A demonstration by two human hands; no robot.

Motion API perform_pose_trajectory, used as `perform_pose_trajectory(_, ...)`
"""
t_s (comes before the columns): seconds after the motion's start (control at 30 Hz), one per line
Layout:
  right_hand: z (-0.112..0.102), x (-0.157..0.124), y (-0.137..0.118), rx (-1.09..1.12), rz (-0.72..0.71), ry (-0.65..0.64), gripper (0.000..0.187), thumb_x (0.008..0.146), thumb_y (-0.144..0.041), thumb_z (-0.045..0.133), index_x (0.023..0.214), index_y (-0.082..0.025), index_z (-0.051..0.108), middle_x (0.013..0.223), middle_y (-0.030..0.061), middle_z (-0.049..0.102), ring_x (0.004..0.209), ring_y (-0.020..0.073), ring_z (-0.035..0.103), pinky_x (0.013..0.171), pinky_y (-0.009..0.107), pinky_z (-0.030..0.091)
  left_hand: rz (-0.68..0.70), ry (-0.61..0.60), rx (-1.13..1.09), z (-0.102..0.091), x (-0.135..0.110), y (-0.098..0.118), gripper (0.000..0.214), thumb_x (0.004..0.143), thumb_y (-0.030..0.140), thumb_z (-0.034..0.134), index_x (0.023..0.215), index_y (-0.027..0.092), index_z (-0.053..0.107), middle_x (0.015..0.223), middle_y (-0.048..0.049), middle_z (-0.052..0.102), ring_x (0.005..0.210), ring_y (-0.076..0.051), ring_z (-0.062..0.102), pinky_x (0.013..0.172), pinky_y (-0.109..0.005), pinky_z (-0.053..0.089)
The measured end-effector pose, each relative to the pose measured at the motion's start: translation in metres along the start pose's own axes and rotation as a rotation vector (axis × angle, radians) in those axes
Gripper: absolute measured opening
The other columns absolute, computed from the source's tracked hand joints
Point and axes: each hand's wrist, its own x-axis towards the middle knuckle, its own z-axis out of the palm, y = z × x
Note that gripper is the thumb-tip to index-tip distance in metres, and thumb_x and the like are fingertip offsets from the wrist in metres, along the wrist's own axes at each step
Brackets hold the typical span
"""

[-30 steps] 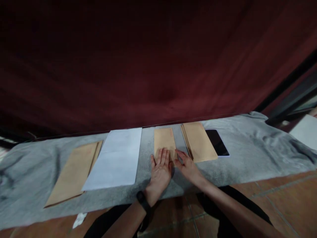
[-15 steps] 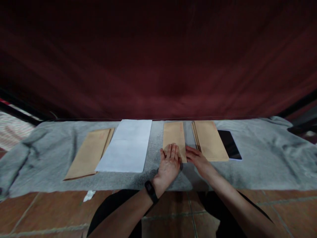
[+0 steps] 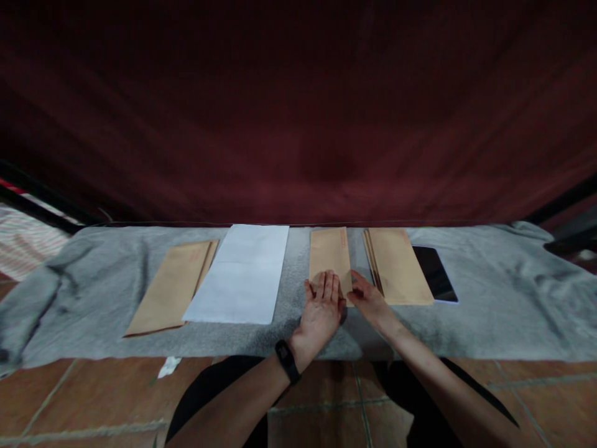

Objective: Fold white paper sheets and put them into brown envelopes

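single brown envelope (image 3: 330, 256) was seen lying lengthwise on the grey cloth (image 3: 513, 292), just right of frame centre. left hand (image 3: 321, 306) was laid flat on its near end, palm down, fingers together and stretched out, nothing gripped. right hand (image 3: 369, 301) was set at the envelope's near right corner, fingertips touching the edge; whether the paper was pinched could not be told. a black wristband (image 3: 286, 361) was worn on the left wrist. a stack of brown envelopes (image 3: 397, 269) was placed just right of the single one, with a dark phone (image 3: 435, 280) beside it. a white sheet (image 3: 242, 277) and more brown envelopes (image 3: 170, 287) were spread left of centre. a dark red curtain (image 3: 298, 112) filled the upper frame.
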Motion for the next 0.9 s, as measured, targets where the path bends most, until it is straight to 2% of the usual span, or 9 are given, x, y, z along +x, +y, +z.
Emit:
perform_pose_trajectory(0.2, -0.002, 0.001, -0.012, 0.224, 0.083, -0.007, 0.067, 0.069, -0.023, 0.057, 0.136, -0.019, 0.057, 0.079, -0.0004, 0.070, 0.071, 0.0181, 0.062, 0.071, 0.033, 0.051, 0.023, 0.006, -0.020, -0.003, -0.001, -0.005, 0.067, 0.099, 0.044, 0.044, 0.154, 0.008, 0.032, 0.162, -0.0205, 0.029, 0.151, -0.034, 0.025, 0.116, -0.063, 0.030)
perform_pose_trajectory(0.27, -0.002, 0.002, -0.018, 0.302, 0.100, -0.004, 0.067, 0.067, -0.026, 0.061, 0.134, -0.018, 0.058, 0.077, -0.0005, 0.069, 0.069, 0.0177, 0.061, 0.068, 0.031, 0.050, 0.030, 0.007, -0.005, -0.004, 0.000, -0.007, 0.064, 0.098, 0.035, 0.046, 0.154, 0.006, 0.033, 0.161, -0.0212, 0.031, 0.150, -0.034, 0.030, 0.118, -0.059, 0.030)
perform_pose_trajectory(0.37, -0.003, 0.001, -0.028, 0.383, 0.115, -0.006, 0.067, 0.066, -0.032, 0.066, 0.131, -0.016, 0.060, 0.074, -0.0010, 0.067, 0.064, 0.0161, 0.058, 0.062, 0.029, 0.048, 0.035, 0.009, 0.021, -0.007, 0.004, -0.010, 0.058, 0.095, 0.014, 0.040, 0.152, 0.006, 0.036, 0.158, -0.0205, 0.038, 0.146, -0.031, 0.037, 0.119, -0.050, 0.033)
perform_pose_trajectory(0.47, -0.006, 0.000, -0.038, 0.482, 0.162, 0.008, 0.063, 0.070, -0.041, 0.070, 0.128, -0.019, 0.062, 0.081, 0.0010, 0.068, 0.069, 0.0172, 0.061, 0.063, 0.030, 0.051, 0.014, 0.047, -0.061, -0.015, 0.008, -0.013, 0.059, 0.094, 0.008, 0.036, 0.153, 0.008, 0.036, 0.156, -0.0192, 0.043, 0.144, -0.028, 0.041, 0.116, -0.046, 0.037)
perform_pose_trajectory(0.53, -0.008, 0.000, -0.043, 0.574, 0.192, 0.031, 0.059, 0.076, -0.050, 0.068, 0.127, -0.020, 0.062, 0.092, 0.0043, 0.071, 0.078, 0.0192, 0.065, 0.068, 0.032, 0.054, -0.046, 0.101, -0.218, -0.023, 0.012, -0.017, 0.056, 0.096, 0.012, 0.035, 0.152, 0.011, 0.038, 0.154, -0.0172, 0.046, 0.141, -0.027, 0.046, 0.114, -0.045, 0.040)
perform_pose_trajectory(0.6, -0.011, 0.000, -0.046, 0.647, 0.206, 0.052, 0.058, 0.080, -0.056, 0.064, 0.126, -0.020, 0.062, 0.098, 0.0070, 0.072, 0.083, 0.0201, 0.067, 0.071, 0.033, 0.055, -0.135, 0.177, -0.477, -0.032, 0.016, -0.022, 0.050, 0.100, 0.021, 0.033, 0.148, 0.014, 0.044, 0.150, -0.0150, 0.052, 0.136, -0.025, 0.052, 0.111, -0.043, 0.043)
perform_pose_trajectory(0.7, -0.011, -0.001, -0.048, 0.651, 0.214, 0.048, 0.057, 0.079, -0.056, 0.069, 0.123, -0.020, 0.063, 0.101, 0.0085, 0.072, 0.085, 0.0210, 0.068, 0.072, 0.034, 0.056, -0.381, 0.295, -0.917, -0.041, 0.023, -0.030, 0.050, 0.104, 0.041, 0.029, 0.135, 0.014, 0.057, 0.133, -0.0158, 0.065, 0.124, -0.025, 0.061, 0.107, -0.042, 0.048)
perform_pose_trajectory(0.8, -0.005, -0.003, -0.049, 0.634, 0.224, 0.001, 0.061, 0.075, -0.056, 0.075, 0.122, -0.020, 0.064, 0.103, 0.0086, 0.073, 0.089, 0.0224, 0.069, 0.075, 0.037, 0.057, -0.603, 0.358, -1.276, -0.040, 0.028, -0.028, 0.061, 0.101, 0.058, 0.030, 0.130, 0.013, 0.060, 0.132, -0.0166, 0.066, 0.124, -0.026, 0.062, 0.106, -0.040, 0.048)
perform_pose_trajectory(0.9, 0.003, -0.006, -0.050, 0.653, 0.235, -0.036, 0.064, 0.069, -0.056, 0.079, 0.121, -0.021, 0.065, 0.099, 0.0073, 0.074, 0.086, 0.0230, 0.070, 0.075, 0.037, 0.057, -0.672, 0.338, -1.634, -0.032, 0.030, -0.016, 0.070, 0.097, 0.068, 0.032, 0.135, 0.014, 0.056, 0.136, -0.0161, 0.064, 0.121, -0.025, 0.064, 0.099, -0.036, 0.052)
